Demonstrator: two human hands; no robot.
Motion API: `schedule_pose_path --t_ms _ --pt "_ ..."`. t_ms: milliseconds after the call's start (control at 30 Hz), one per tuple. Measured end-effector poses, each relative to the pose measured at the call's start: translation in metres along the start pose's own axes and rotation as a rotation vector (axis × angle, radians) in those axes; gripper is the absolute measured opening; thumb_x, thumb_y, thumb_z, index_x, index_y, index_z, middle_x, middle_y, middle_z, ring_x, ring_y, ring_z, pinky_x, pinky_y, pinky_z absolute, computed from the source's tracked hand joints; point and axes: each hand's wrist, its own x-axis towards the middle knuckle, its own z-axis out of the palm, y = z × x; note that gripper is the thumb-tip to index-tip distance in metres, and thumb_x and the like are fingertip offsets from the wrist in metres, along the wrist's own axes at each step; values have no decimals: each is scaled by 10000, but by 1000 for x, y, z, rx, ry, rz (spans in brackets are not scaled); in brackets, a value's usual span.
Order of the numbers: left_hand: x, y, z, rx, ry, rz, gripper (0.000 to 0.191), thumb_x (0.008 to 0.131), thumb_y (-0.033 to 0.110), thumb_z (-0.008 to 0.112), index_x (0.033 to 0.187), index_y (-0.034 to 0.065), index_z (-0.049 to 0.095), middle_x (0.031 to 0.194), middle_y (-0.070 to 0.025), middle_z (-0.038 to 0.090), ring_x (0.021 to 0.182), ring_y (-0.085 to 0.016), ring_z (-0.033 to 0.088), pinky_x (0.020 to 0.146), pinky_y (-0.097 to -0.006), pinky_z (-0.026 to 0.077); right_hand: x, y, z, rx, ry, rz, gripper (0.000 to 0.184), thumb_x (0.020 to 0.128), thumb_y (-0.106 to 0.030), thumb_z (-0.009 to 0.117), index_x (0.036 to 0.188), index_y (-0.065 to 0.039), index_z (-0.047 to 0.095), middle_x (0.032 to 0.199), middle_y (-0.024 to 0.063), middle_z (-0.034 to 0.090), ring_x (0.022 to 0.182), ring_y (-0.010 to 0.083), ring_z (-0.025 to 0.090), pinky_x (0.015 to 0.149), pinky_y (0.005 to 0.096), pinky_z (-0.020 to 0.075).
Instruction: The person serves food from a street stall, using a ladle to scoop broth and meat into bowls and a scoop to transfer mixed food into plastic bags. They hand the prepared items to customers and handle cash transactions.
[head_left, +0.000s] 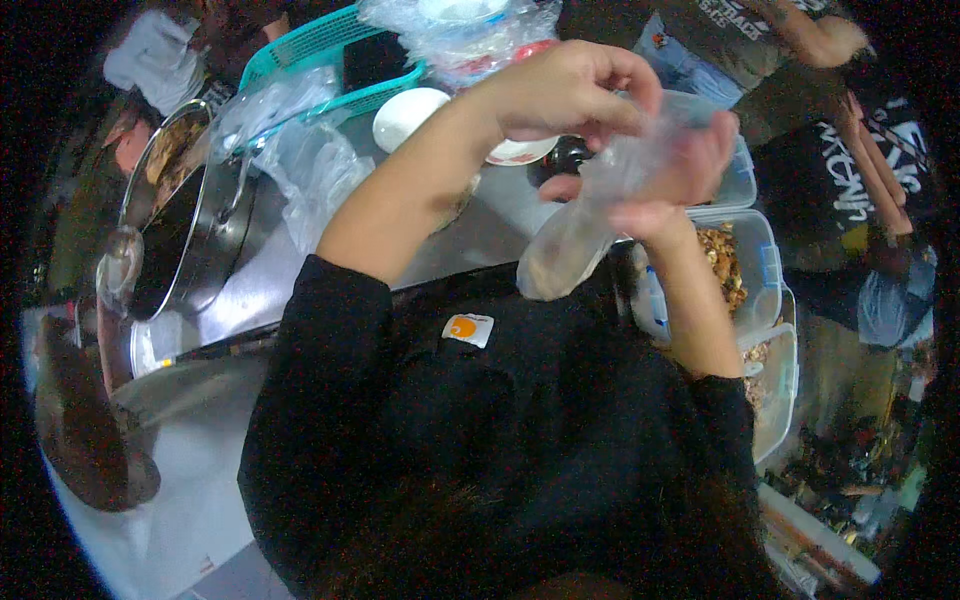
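Observation:
A clear plastic bag with pale contents hangs low in front of my chest. Its upper part is bunched against my right hand, which is blurred and holds it. Above and left of that, my left hand has curled fingers at the bag's top; blur hides whether they pinch the film. Below my right forearm, a clear plastic container holds brown, chopped-looking food. White bowls, one plain and another with a red pattern, are partly behind my left forearm.
At the left stands a large metal pot with a glass lid. Plastic bags lie near a teal basket. Another open container is at the right. Other people are around the metal table; a co-worker's arm shows at the right.

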Motion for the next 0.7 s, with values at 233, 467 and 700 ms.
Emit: schedule_pose_path --t_ms 233,467,700 --pt "-54 -60 -93 -47 418 -160 131 716 46 608 837 55 560 767 -3 525 630 -87 498 542 -198 411 29 -8 17 20 -813 -302 60 658 -173 528 690 -149 573 801 -47 565 1024 124 455 902 479 290" --pt "-90 -87 -40 1334 431 394 121 659 40 567 775 41 599 881 -74 580 827 -229 561 739 -311 481 -7 14 97 1312 -1283 1244 90 718 -116 527 647 -77 567 650 29 548 461 156 467 374 259 365" --pt "-112 -114 -7 1346 420 439 72 655 72 584 718 38 579 818 -58 561 824 -215 566 679 -299 491 -42 -52 102 1810 -684 2195 111 821 -166 523 848 -59 538 682 13 516 555 131 471 491 235 403"
